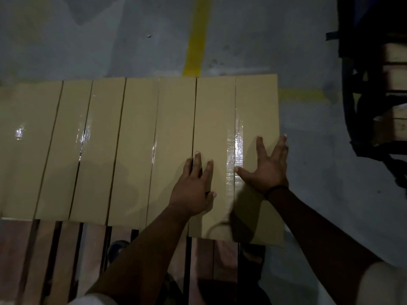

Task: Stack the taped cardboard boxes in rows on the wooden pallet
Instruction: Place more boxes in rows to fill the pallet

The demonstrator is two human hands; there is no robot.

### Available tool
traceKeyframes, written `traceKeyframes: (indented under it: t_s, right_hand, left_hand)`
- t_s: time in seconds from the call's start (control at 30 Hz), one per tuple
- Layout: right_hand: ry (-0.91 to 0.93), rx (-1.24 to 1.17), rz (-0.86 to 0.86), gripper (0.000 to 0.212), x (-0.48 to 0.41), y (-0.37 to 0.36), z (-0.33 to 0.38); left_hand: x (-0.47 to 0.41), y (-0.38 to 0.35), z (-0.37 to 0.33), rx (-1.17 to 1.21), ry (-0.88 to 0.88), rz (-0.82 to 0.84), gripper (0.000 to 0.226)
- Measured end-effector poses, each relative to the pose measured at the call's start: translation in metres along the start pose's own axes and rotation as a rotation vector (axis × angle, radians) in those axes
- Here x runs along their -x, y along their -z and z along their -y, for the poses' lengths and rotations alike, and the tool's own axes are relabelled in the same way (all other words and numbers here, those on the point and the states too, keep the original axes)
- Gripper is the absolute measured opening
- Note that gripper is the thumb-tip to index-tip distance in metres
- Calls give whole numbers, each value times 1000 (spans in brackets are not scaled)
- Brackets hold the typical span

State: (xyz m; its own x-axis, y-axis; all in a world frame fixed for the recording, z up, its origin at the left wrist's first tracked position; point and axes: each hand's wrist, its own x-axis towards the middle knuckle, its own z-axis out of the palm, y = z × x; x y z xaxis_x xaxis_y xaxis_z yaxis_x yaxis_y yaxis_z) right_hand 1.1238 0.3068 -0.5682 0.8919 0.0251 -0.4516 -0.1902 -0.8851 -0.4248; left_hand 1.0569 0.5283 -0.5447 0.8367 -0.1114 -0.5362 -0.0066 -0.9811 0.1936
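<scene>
My left hand (193, 186) lies flat, fingers straight, over the seam between the last box (215, 111) and its neighbour. My right hand (267, 170) is spread wide on the same box, just beside its tape (237, 148). I judge that both press it down to square it with the row (138, 139). It sits at the pallet's (202, 260) right end, jutting nearer than the row, so it wants a nudge toward the far edge.

Warehouse: yellow floor line (198, 34), pallet (47, 249)
</scene>
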Motion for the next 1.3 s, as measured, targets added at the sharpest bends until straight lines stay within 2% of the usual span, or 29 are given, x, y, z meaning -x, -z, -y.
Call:
traceKeyframes:
  t_s: [0.3, 0.87, 1.3]
  right_hand:
    - [12, 20, -16, 116, -3, -1, 2]
    - [32, 16, -34, 114, -6, -7, 5]
    - [50, 56, 21, 112, -4, -15, 16]
  left_hand:
    - [-2, 0, 7, -25, -8, 31, 113]
    - [-2, 5, 13, -46, -11, 46, 113]
    - [0, 6, 23, -56, 13, 63, 112]
